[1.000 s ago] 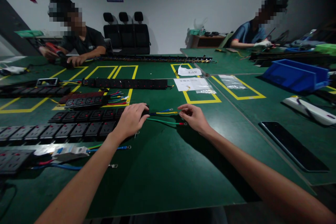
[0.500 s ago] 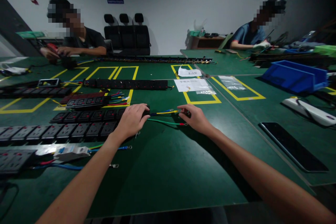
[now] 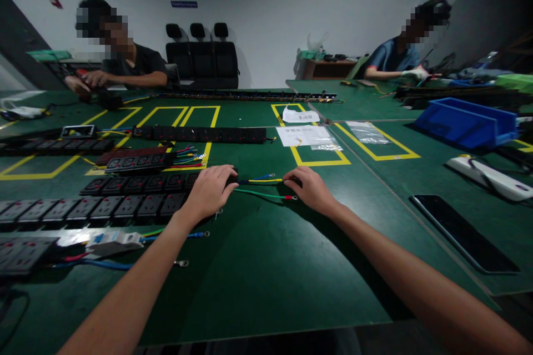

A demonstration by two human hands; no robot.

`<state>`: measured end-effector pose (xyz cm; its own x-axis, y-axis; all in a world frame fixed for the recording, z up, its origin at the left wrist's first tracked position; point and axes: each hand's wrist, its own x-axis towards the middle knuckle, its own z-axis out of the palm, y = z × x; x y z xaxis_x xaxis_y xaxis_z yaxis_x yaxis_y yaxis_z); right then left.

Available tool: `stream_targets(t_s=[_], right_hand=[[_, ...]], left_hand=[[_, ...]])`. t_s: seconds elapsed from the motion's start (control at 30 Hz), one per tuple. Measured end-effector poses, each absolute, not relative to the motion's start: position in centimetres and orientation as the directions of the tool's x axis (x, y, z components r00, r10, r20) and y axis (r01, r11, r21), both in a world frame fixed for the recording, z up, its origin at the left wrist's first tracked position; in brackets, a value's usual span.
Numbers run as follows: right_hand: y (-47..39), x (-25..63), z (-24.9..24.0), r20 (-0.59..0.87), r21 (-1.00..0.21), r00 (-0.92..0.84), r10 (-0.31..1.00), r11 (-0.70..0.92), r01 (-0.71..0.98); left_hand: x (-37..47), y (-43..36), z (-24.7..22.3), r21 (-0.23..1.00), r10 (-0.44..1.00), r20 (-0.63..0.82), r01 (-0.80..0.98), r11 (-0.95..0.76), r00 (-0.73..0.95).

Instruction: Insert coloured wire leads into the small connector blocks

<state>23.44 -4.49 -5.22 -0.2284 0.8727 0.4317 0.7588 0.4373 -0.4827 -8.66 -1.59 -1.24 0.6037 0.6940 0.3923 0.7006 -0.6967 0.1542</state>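
Note:
My left hand (image 3: 210,191) is closed over the right end of a black socket strip (image 3: 154,183) that lies on the green table. From that end come a yellow wire (image 3: 262,181), a blue wire (image 3: 263,177) and a green wire (image 3: 260,194), all pointing right. The fingers of my right hand (image 3: 310,186) pinch the tip of the yellow wire; its end is partly hidden by them. The blue wire ends in a bare ring terminal just behind. Below the fingertips rests the green wire's ring terminal with a red sleeve (image 3: 288,197).
More socket strips (image 3: 95,209) lie to the left, with a white breaker (image 3: 114,242) among wires. A phone (image 3: 462,233), a white device (image 3: 489,177) and a blue bin (image 3: 466,122) are at right. Papers (image 3: 297,136) lie ahead. Two people sit across the table.
My right fingers have drawn closer together at the yellow wire's tip. The blue wire now stands slightly apart from the yellow one. My left hand stays on the strip.

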Motion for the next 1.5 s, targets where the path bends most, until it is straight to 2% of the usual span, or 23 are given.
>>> stream_targets(t_s=[0.3, 0.57, 1.0, 1.5], right_hand=[[-4.65, 23.23, -5.04, 0.406, -0.521, -0.220, 0.887, 0.423, 0.742], [-4.58, 23.16, -5.10, 0.381, -0.468, -0.181, 0.906, 0.358, 0.807], [-4.42, 23.33, -5.37, 0.425, -0.493, -0.213, 0.880, 0.422, 0.760], [-4.64, 23.11, -4.93, 0.413, -0.505, -0.194, 0.890, 0.401, 0.764]], left_hand=[[-8.62, -1.62, -1.21, 0.154, 0.693, 0.395, 0.700, -0.697, 0.603], [-8.58, -1.76, -0.99, 0.162, 0.700, 0.388, 0.703, -0.692, 0.600], [-8.66, -1.60, -1.18, 0.166, 0.695, 0.389, 0.696, -0.699, 0.605], [-8.72, -1.59, -1.05, 0.162, 0.699, 0.381, 0.701, -0.694, 0.605]])
